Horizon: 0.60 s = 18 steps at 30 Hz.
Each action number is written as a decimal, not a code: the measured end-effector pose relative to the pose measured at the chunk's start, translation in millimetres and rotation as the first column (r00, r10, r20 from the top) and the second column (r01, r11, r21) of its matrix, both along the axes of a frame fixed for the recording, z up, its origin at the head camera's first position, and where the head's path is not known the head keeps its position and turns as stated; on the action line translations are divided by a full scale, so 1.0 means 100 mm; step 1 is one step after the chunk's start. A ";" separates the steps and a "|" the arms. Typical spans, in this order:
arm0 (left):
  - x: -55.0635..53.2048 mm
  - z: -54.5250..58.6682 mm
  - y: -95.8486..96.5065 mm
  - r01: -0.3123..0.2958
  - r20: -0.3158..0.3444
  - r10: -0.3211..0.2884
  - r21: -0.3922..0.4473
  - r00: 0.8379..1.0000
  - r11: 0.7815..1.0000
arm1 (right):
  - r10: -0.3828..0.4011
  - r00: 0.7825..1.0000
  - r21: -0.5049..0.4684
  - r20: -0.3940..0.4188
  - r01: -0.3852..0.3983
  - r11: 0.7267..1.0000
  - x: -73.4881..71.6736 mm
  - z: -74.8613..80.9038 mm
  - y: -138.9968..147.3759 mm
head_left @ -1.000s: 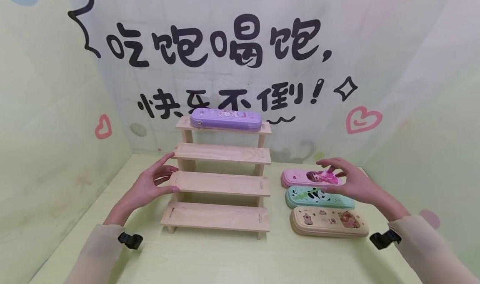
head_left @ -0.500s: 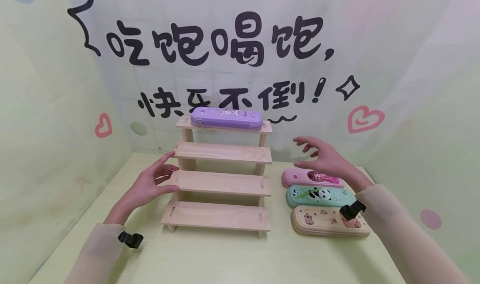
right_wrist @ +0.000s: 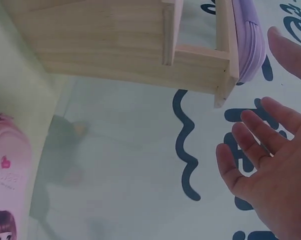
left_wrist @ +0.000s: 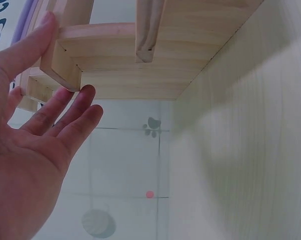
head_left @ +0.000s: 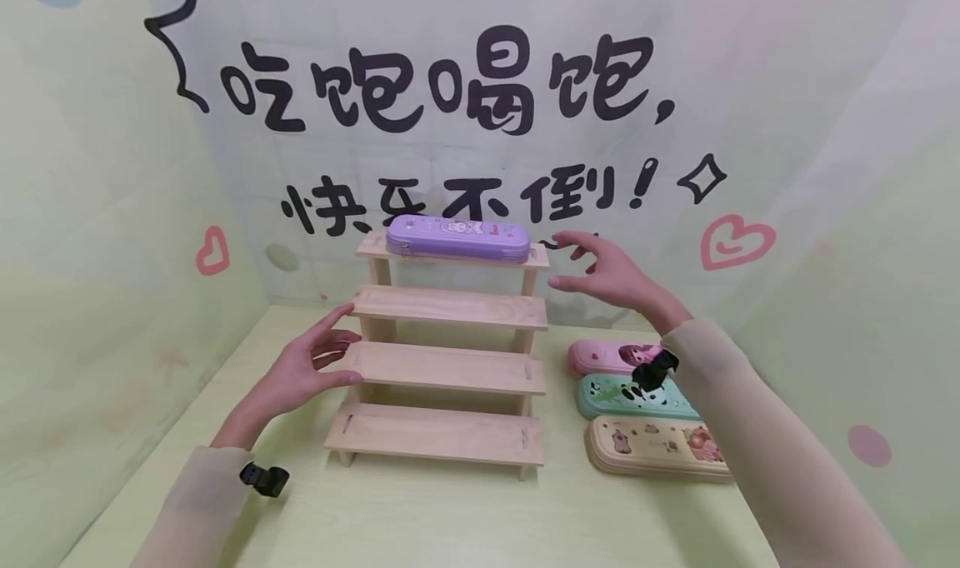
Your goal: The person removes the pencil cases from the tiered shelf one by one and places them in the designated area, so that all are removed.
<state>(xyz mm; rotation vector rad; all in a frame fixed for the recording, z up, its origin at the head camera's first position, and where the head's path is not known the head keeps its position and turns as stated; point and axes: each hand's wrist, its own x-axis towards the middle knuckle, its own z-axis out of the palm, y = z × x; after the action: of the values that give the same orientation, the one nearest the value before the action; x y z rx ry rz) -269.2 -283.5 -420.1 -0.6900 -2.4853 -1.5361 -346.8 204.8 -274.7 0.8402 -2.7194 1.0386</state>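
Note:
A stepped wooden display rack [head_left: 442, 364] stands on the table, with a purple zippered pencil case [head_left: 457, 241] lying on its top shelf. My left hand [head_left: 300, 372] is at the rack's left side, index fingertip at one shelf end and thumb at the shelf below. In the left wrist view, that hand's thumb and fingers [left_wrist: 70, 130] touch the board ends, spread apart. My right hand [head_left: 607, 276] is raised just right of the top shelf, holding nothing. Seen from the right wrist, its loosely bent fingers [right_wrist: 258, 140] are apart from the purple case's end [right_wrist: 248, 45].
Right of the rack, three more pencil cases lie in a row on the table [head_left: 420, 518]: pink [head_left: 600, 356], green with pandas [head_left: 607, 395] and beige [head_left: 637, 447]. My right forearm passes over their right ends. A printed cloth backdrop [head_left: 337, 151] closes off the back and sides.
My right hand has moved up and left, from over the pink and green pencil cases to beside the top shelf. The left hand stays at the rack's side.

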 end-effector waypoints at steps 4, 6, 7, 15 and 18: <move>0.00 -0.01 0.00 0.002 0.005 -0.002 -0.006 1.000 1.000 | 0.008 1.000 -0.015 0.000 -0.008 1.000 -0.11 0.04 -0.12; 0.01 -0.01 -0.01 0.003 0.008 -0.003 -0.007 1.000 1.000 | 0.005 1.000 -0.018 0.011 -0.004 1.000 -0.15 0.06 -0.19; 0.01 -0.01 -0.01 0.003 0.008 -0.003 -0.008 1.000 1.000 | 0.003 1.000 -0.016 0.019 -0.002 1.000 -0.17 0.07 -0.22; 0.00 -0.02 -0.02 0.001 0.000 -0.001 -0.010 1.000 1.000 | 0.007 0.999 0.000 0.043 -0.007 1.000 -0.33 0.13 -0.43; -0.01 -0.01 -0.01 -0.005 0.002 0.005 -0.011 1.000 1.000 | 0.012 0.999 -0.006 0.053 -0.011 1.000 -0.38 0.14 -0.50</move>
<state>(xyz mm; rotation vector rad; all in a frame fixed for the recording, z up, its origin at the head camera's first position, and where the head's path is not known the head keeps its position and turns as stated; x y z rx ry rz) -270.1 -284.6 -421.3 -0.6839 -2.4967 -1.5235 -384.8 154.8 -260.4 0.8402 -2.7565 1.0862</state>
